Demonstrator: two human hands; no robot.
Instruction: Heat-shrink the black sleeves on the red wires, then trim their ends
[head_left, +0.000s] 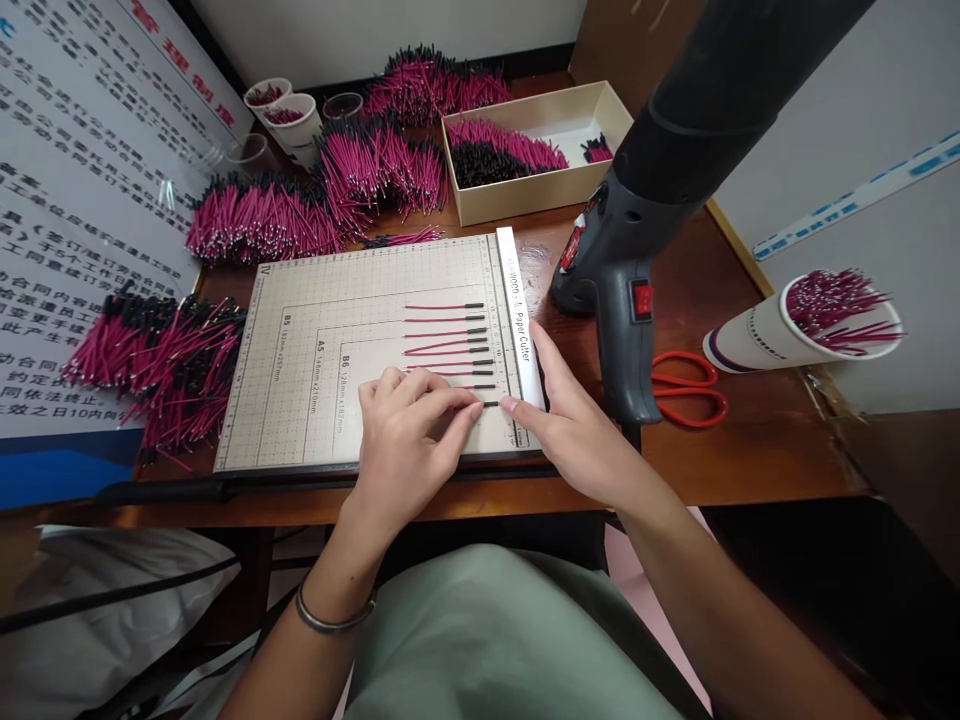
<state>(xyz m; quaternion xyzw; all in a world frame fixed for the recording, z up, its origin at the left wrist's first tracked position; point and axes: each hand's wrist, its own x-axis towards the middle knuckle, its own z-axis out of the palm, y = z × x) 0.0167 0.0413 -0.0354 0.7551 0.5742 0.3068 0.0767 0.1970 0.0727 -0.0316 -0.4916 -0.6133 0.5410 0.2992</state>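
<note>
Right now the left hand [416,430] has its thumb and forefinger drawn together on a short wire [491,403], whose black-sleeved end pokes out toward the right hand [574,430]. That wire lies low on the gridded cutter board [300,300], nearest the person, below a row of pink wires [442,335] laid roughly parallel with their black ends pointing right. The right hand stands at the board's white rail [519,320], thumb parted from the forefinger and its tip beside the black end; whether it grips the rail, I cannot tell. Just right of it, a heat gun [630,300] stands handle down on the table [772,450], next to red-handled scissors [694,390] and a tilted paper cup [750,335] full of pink wires. Behind the board sits an open box [525,195] with more wires inside, while heaps of black-tipped wires [262,220] spread along the board's far and left sides. Farther back, two white cups [300,140] also hold wires. A metal bracelet [335,622] circles the left wrist.
</note>
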